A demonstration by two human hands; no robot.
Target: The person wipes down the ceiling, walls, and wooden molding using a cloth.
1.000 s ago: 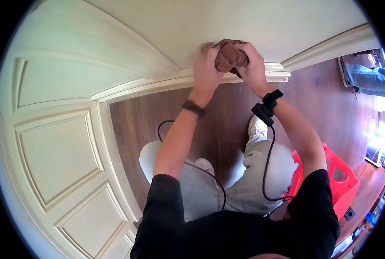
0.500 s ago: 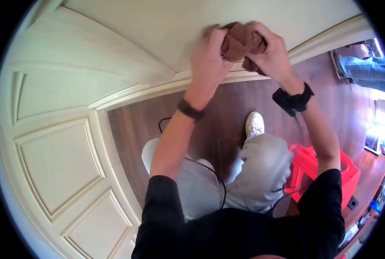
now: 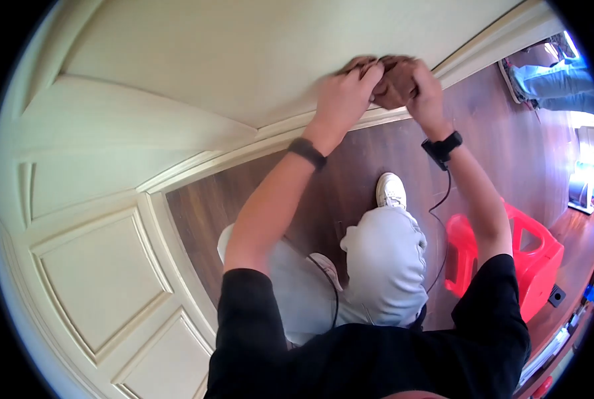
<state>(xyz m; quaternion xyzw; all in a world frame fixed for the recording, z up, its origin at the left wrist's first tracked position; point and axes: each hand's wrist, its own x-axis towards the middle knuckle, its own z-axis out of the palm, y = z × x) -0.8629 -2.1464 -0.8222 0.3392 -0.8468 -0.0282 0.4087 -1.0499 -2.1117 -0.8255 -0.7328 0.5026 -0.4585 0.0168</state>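
Note:
A crumpled brown cloth [image 3: 397, 85] is bunched between my two hands, close to the cream wall panel [image 3: 244, 60] and just above its bottom moulding. My left hand [image 3: 345, 100] is closed on the cloth's left side, with thumb and fingers gripping the folds. On the other side, my right hand [image 3: 428, 100] grips the cloth's right edge, its fingers curled around it. Both wrists wear dark bands, and a black cable hangs from the right one. Part of the cloth is hidden behind my left fingers.
A red plastic stool [image 3: 533, 266] stands by my right elbow on the dark wooden floor [image 3: 257, 179]. Cream panelled doors [image 3: 104, 279] line the left. At the upper right are another person's legs in blue jeans [image 3: 556, 83]. A cable crosses my leg.
Both hands and the cloth have moved a little to the right and lower in view. The cloth is spread wider between my hands. My right forearm has drawn in.

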